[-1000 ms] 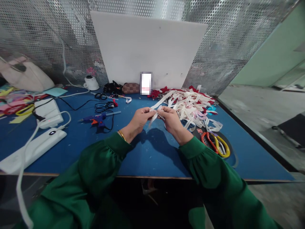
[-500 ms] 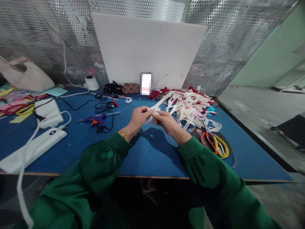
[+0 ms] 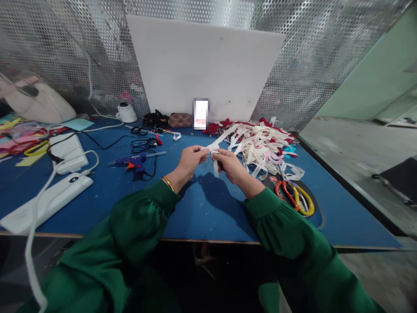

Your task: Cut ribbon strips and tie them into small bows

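A white ribbon [image 3: 224, 134] is pinched between my two hands above the blue table. My left hand [image 3: 190, 163], with a gold bangle at the wrist, grips it with thumb and fingers. Close beside it, my right hand [image 3: 233, 167] pinches the same ribbon where it crosses itself. One length runs up and to the right toward a heap of white, pink and red ribbons [image 3: 257, 143]; a short end hangs below the fingers. Whether a knot or a bow is formed there, I cannot make out.
Right of my hands lie red-handled and yellow-handled cutting tools [image 3: 295, 198] on a dark round pad. On the left are a blue glue gun [image 3: 133, 163], black cables [image 3: 143, 143] and a white power strip [image 3: 48, 202]. A white board [image 3: 205, 65] stands at the back.
The ribbon's loose end, earlier curled beneath my left fingers, now hangs straight down beside my right fingers. Both hands stay in nearly the same place.
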Available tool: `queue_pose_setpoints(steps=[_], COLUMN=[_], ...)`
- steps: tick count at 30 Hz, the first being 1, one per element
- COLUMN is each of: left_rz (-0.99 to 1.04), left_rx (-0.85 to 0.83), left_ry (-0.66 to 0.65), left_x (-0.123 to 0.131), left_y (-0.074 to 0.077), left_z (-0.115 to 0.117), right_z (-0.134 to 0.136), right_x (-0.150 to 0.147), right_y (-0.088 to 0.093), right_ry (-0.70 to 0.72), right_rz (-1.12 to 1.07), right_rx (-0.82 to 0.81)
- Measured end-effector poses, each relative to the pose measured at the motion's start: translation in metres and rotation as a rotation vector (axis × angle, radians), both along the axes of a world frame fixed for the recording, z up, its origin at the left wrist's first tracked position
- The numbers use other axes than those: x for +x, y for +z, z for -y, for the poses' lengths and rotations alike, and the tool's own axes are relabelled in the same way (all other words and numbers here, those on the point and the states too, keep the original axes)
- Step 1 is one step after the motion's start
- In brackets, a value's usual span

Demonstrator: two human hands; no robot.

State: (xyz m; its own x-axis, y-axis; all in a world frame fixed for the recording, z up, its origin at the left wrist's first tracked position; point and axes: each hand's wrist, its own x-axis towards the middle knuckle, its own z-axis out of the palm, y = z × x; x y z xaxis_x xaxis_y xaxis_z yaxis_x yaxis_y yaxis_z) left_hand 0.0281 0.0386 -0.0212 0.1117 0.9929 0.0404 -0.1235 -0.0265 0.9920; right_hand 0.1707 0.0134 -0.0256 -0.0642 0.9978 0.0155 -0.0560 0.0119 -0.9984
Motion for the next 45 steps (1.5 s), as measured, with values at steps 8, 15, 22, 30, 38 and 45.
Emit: queue_pose_setpoints(steps=[8,15,22,30,38,45], left_rz=[-0.049,0.067,0.094,-0.014,0.031,-0.001], left_rx=[0.025,-0.250,-0.402,-0.239,-0.134,-0.055], left_ry=[0.002,-0.066,-0.187,-0.102,-0.088,-0.117], left_x=[0.001,-0.005,-0.014,-0.010,-0.009,-0.006], left_y=[0.000,0.009,0.016,0.009,0.001,-0.004], left_z=[0.002,-0.003,-0.008,-0.009,-0.010,-0.009], right_z=[0.000,0.015,0.018,0.007,-0.008,-0.007], right_x=[-0.004,-0.001,-0.001,0.004,0.000,0.003], right_y=[-0.008,0.004,0.014,-0.003,-0.019,-0.016], right_ry=[0.065,0.017,0.031,0.044,0.074,0.001], right_rz=[0.271,1.247,1.466,1.161,0.517,0.638], right_rx=[0.093,0.532,0.519,0.449,0.311,0.315])
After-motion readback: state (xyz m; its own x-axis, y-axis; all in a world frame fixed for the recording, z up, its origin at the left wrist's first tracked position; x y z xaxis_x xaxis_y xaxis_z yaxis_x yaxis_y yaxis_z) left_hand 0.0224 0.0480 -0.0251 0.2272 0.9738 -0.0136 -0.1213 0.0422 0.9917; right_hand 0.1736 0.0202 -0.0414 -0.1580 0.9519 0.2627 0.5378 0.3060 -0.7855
